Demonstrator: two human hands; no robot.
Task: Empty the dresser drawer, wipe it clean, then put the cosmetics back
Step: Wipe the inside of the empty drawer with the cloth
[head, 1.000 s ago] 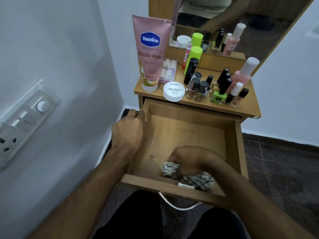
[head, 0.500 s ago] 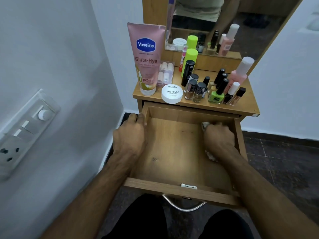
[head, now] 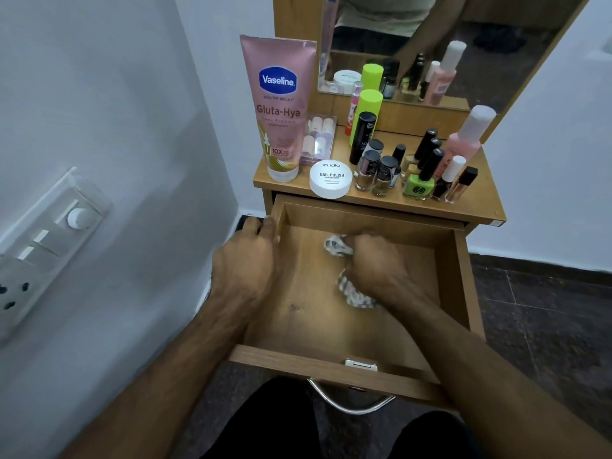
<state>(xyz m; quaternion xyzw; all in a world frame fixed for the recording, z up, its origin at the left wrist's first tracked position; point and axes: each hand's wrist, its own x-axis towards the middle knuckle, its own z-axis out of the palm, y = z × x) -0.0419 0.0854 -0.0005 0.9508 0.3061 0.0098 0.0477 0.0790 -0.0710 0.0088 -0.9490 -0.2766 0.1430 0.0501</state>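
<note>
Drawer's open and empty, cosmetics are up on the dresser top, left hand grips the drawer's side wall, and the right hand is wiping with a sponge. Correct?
One slip: the right hand wipes with a striped cloth, not a sponge, as the head view shows. The drawer, cosmetics and left hand are as stated.

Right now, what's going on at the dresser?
A person is wiping out the open drawer. The right hand grips a striped cloth against the drawer floor, toward the back. The left hand holds the drawer's left wall. Nothing but the cloth shows inside. The cosmetics stand on the dresser top: the Vaseline tube, the nail polish wipes jar and a cluster of nail polish bottles. None are back in the drawer yet.
</note>
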